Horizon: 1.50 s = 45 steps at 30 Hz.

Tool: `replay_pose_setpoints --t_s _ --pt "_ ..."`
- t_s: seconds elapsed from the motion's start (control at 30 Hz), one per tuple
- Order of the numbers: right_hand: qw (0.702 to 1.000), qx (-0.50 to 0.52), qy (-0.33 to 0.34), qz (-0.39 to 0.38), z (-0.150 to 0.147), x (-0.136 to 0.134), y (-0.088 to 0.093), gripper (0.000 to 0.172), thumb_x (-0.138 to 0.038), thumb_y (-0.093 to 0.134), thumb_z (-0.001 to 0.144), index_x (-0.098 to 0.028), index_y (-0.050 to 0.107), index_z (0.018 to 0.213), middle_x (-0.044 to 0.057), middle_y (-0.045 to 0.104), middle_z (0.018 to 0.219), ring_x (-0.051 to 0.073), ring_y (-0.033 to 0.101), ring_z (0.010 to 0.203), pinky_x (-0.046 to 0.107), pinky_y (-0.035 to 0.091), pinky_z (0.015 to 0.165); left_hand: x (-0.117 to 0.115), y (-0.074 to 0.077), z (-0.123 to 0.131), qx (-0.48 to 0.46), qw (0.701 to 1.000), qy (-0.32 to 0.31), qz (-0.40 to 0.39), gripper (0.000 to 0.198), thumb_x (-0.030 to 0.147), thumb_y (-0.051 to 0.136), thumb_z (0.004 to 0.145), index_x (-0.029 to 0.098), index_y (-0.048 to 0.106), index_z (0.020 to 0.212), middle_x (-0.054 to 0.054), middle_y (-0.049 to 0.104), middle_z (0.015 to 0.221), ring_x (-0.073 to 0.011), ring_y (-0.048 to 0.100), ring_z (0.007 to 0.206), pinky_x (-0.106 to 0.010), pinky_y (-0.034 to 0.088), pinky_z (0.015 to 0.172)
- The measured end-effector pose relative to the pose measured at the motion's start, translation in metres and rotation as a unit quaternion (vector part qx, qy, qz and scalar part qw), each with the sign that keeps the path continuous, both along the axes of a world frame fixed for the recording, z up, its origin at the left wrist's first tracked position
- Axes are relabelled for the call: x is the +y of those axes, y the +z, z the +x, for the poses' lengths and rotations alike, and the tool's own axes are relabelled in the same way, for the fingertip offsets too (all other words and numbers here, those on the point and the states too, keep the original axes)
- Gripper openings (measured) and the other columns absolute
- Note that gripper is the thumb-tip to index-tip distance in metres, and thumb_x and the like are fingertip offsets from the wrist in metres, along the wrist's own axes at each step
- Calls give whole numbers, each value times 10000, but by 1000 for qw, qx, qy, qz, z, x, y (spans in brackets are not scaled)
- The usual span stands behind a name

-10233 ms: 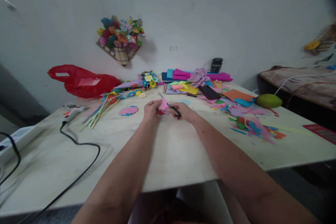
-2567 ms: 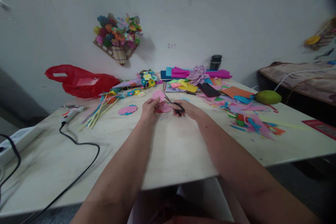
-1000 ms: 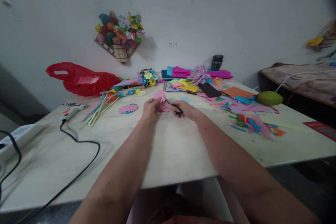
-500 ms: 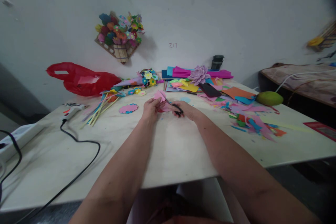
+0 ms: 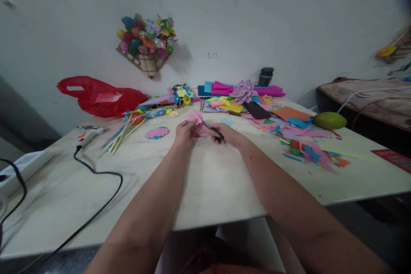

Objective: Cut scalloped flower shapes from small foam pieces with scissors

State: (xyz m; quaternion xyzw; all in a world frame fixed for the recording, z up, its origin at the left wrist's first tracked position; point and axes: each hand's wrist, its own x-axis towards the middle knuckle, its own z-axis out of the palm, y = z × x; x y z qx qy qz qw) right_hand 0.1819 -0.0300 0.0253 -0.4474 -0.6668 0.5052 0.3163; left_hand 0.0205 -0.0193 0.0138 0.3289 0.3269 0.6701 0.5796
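My left hand [image 5: 185, 132] pinches a small piece of pink craft paper [image 5: 194, 116] above the middle of the table. In my right hand [image 5: 227, 135] is a pair of scissors [image 5: 217, 134] with black handles, its blades pointing up and left against the pink piece. Whether the blades are parted I cannot tell. Beneath the hands lie another pink piece [image 5: 203, 132] and a bit of red, partly hidden. Left of my hands rests a scalloped pink disc [image 5: 156, 132] with a blue edge under it.
A glue gun [image 5: 88, 135] with a black cord lies at left, near a white power strip [image 5: 24, 171]. Behind are a red plastic bag [image 5: 102, 98], paper flowers [image 5: 182, 94] and stacked coloured sheets. At right are a dark phone [image 5: 257, 110], paper scraps [image 5: 308, 145] and a green mango-like fruit [image 5: 329, 120].
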Motion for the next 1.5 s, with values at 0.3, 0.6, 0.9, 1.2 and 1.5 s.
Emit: replay_pose_setpoints --t_s 0.3,0.6,0.9,1.2,1.5 --pt "1000 10 -13 -6 -1 -4 3 140 -276 583 845 -158 552 776 -53 516 488 50 436 366 165 264 346 -1 0 0 -1 1000 0 5 250 124 758 644 144 510 624 -28 662 653 -173 696 673 -289 540 721" --pt "1000 13 -10 -2 -1 -3 3 169 -283 598 833 -160 533 736 -59 496 475 45 424 364 162 266 354 0 1 1 -3 1000 3 2 252 122 764 634 146 513 638 -27 662 649 -175 697 668 -289 541 715" --pt "1000 25 0 5 0 -1 0 182 -315 613 794 -159 539 739 -56 494 478 51 426 377 162 267 361 0 1 0 4 1000 5 0 267 132 759 643 146 496 606 -34 665 664 -170 697 658 -281 538 715" --pt "1000 21 7 4 2 -1 0 204 -328 632 769 -161 527 717 -59 492 485 47 419 379 165 253 364 -1 1 0 6 1000 4 0 263 135 762 644 149 503 598 -34 672 663 -173 693 662 -299 542 708" --pt "999 29 16 6 2 -2 2 219 -325 630 764 -160 504 695 -59 484 472 48 409 373 171 248 369 1 0 -1 -5 1000 -4 6 231 119 736 647 141 512 593 -40 667 643 -160 685 631 -279 540 687"
